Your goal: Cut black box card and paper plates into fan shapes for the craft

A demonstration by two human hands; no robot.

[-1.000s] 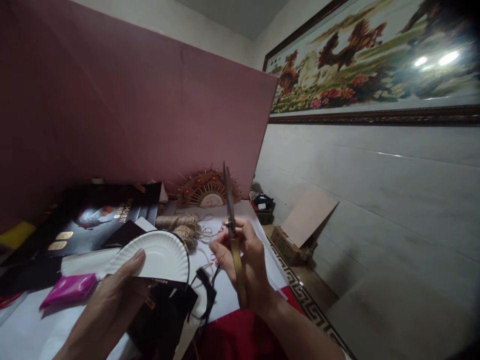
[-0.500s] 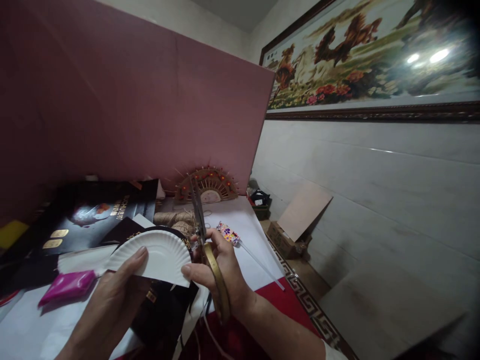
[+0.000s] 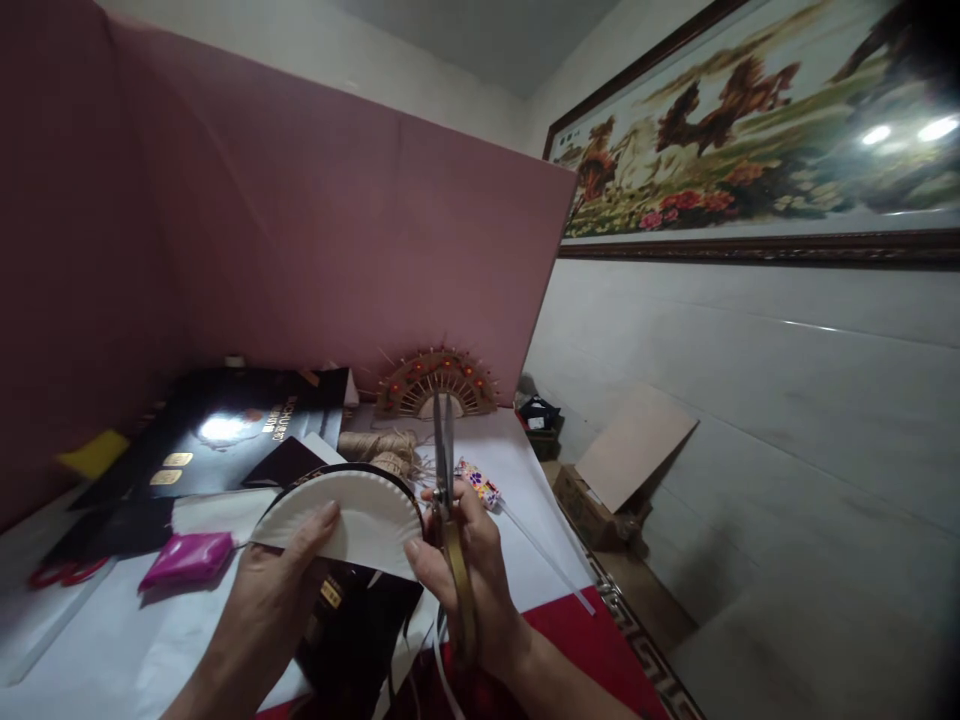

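Observation:
My left hand [image 3: 281, 580] grips a white paper plate [image 3: 360, 510] folded into a half circle, thumb on top, over black card pieces [image 3: 360, 630]. My right hand [image 3: 469, 565] is closed around gold-handled scissors [image 3: 448, 500]; the blades point up and away, slightly parted, just right of the plate's edge. The right thumb touches the plate's lower right corner.
On the white table sheet [image 3: 97, 650] lie a pink packet [image 3: 187, 560], a black printed box [image 3: 225, 435], jute twine spools [image 3: 382, 450], a fan-shaped craft [image 3: 439, 385] and a patterned stick [image 3: 510, 510]. A pink board [image 3: 300, 230] stands behind. A cardboard box [image 3: 607, 480] sits on the floor at right.
My right hand brought the scissors left to the plate, then they swung upright with the blades parting slightly. The plate, held by my left hand, shifted a little right. The camera tilted.

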